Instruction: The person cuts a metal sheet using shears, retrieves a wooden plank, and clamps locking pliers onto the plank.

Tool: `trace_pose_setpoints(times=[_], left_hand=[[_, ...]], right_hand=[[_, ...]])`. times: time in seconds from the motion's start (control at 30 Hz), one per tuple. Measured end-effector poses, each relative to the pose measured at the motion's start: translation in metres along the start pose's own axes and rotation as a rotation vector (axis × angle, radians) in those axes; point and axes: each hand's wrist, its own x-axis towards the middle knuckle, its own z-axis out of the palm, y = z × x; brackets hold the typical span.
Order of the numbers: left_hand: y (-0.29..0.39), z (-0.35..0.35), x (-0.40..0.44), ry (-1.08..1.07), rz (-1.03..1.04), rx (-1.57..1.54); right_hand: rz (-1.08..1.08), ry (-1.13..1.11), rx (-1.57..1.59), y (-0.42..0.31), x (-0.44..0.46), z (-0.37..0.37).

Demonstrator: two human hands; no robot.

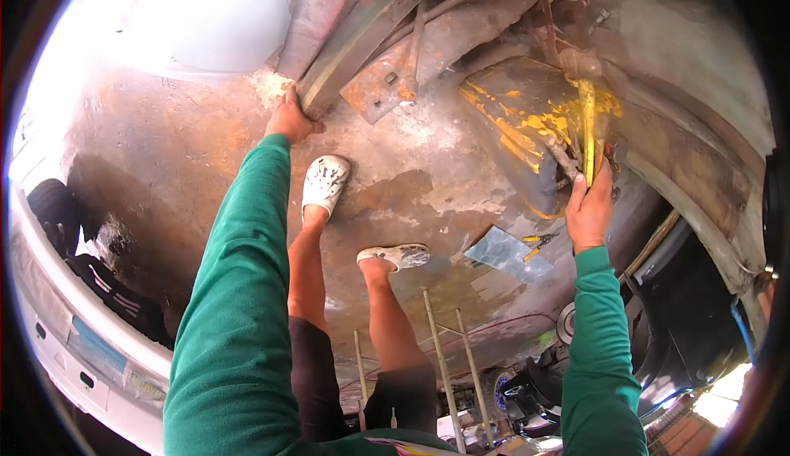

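Observation:
My left hand (291, 119) grips the lower end of a long metal beam (350, 44), its fingers at the left edge and its thumb at the bottom end. The beam slants up to the right, beside a rusty reddish panel (319, 3). In my right hand (590, 209) is a hammer with a yellow handle (587, 123), closed in my fingers and pointing up, its dull brownish head (581, 63) at the top. Behind the hammer lies a dark metal piece (527, 98) smeared with yellow-orange paint.
Rusty metal parts (411, 69) lie at the top middle. On the stained concrete floor (370, 184) are a grey sheet (508, 253) and yellow-handled pliers (539, 244). A ladder-like frame (440, 357) stands by my legs, a motorcycle (531, 394) at lower right. A white vehicle part (206, 16) fills the upper left.

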Motion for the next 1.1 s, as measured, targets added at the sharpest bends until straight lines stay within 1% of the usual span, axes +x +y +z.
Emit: trace_pose_setpoints(times=[0.03, 0.07, 0.13, 0.17, 0.2, 0.27, 0.3, 0.4, 0.43, 0.47, 0.53, 0.63, 0.67, 0.73, 0.8, 0.83, 0.87, 0.93, 1.0, 1.07, 1.1], left_hand=[[0.0, 0.005, 0.003, 0.048, 0.024, -0.006], [0.0, 0.006, 0.007, 0.045, 0.024, -0.011], [-0.001, -0.003, 0.005, -0.042, 0.009, -0.047], [-0.003, -0.005, 0.004, 0.045, 0.024, -0.019], [-0.005, -0.014, 0.002, 0.047, 0.021, -0.023], [-0.008, -0.043, -0.008, -0.041, 0.075, -0.062], [-0.008, -0.049, -0.012, -0.008, 0.118, -0.068], [-0.001, -0.066, -0.032, 0.007, 0.113, -0.056], [0.006, -0.071, -0.047, 0.071, 0.138, -0.039], [0.014, -0.079, -0.06, 0.072, 0.146, -0.038], [0.025, -0.096, -0.082, 0.05, 0.117, -0.165], [0.045, -0.105, -0.114, 0.059, 0.169, -0.151], [0.054, -0.107, -0.126, 0.065, 0.192, -0.162], [0.096, -0.12, -0.16, -0.048, 0.09, -0.363], [0.133, -0.111, -0.193, -0.169, 0.081, -0.49], [0.144, -0.104, -0.196, -0.164, 0.03, -0.421], [0.147, -0.099, -0.194, -0.155, -0.015, -0.351], [0.134, -0.081, -0.19, -0.052, -0.028, -0.465], [0.118, -0.077, -0.186, -0.069, -0.027, -0.516], [0.11, -0.08, -0.18, -0.067, 0.05, -0.628], [0.108, -0.085, -0.177, -0.091, 0.077, -0.608]], right_hand=[[-0.009, 0.009, -0.019, 0.001, -0.001, 0.003], [-0.018, 0.021, -0.038, 0.003, -0.002, 0.005], [-0.024, 0.016, -0.032, 0.003, -0.004, 0.004], [-0.035, 0.021, -0.021, 0.003, -0.002, 0.004], [-0.041, 0.021, -0.022, 0.003, 0.001, 0.005], [-0.007, -0.021, -0.006, 0.006, -0.002, 0.003], [-0.009, -0.005, -0.002, 0.009, 0.001, 0.004], [-0.008, 0.028, 0.032, 0.011, -0.004, 0.008], [0.005, 0.022, 0.023, 0.01, -0.005, 0.007], [0.018, 0.016, 0.01, 0.009, -0.005, 0.005], [0.067, -0.017, 0.009, 0.008, -0.003, -0.001], [0.039, 0.008, 0.051, 0.01, -0.006, 0.008], [0.029, 0.018, 0.014, 0.015, -0.008, 0.011], [-0.009, 0.03, -0.003, 0.016, -0.007, 0.012], [0.005, 0.028, 0.03, 0.011, -0.006, 0.009], [-0.025, 0.021, 0.047, 0.009, -0.009, 0.007], [-0.024, 0.02, 0.027, 0.008, -0.008, 0.006], [-0.043, 0.041, 0.012, 0.003, 0.0, 0.005], [0.038, -0.005, -0.008, 0.005, -0.007, 0.005], [-0.015, 0.004, -0.03, 0.009, -0.006, 0.008], [-0.021, 0.0, -0.018, 0.008, -0.005, 0.007]])
